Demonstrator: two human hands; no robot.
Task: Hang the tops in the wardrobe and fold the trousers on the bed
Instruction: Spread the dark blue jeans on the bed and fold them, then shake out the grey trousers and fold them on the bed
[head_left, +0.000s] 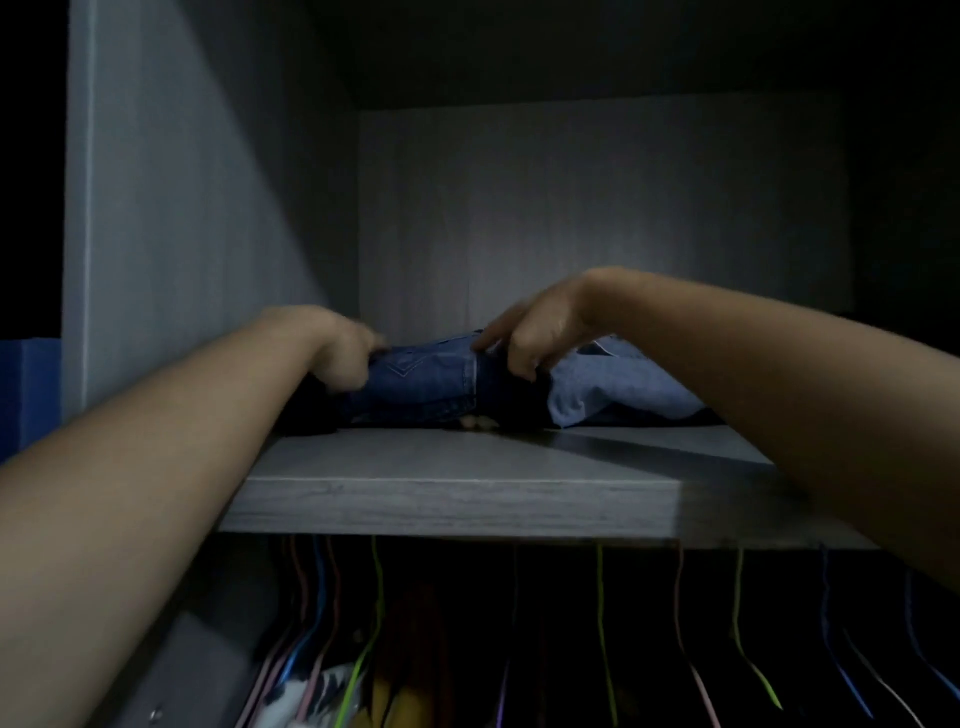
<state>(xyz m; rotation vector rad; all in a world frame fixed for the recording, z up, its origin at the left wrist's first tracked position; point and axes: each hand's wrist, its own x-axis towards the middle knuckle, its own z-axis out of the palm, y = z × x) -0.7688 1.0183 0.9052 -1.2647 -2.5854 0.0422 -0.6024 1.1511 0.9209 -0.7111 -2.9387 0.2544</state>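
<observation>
jeans (415, 387) on shelf (457, 501) | left hand (345, 356), right hand (530, 340) | grip: clasping opposite ends

Inside a grey wood-grain wardrobe (171, 291), a thick shelf (467, 499) spans the upper compartment, its front edge lit on the left and falling into shadow towards the right. The left side panel (208, 182) catches a wedge of pale light, the back panel (571, 208) glows dimly at its centre, and the ceiling of the compartment (571, 52) is near black. Below the shelf, thin hangers (375, 597) in green, pink, blue and purple hang in darkness. A blue surface (31, 389) shows at far left, outside the wardrobe
</observation>
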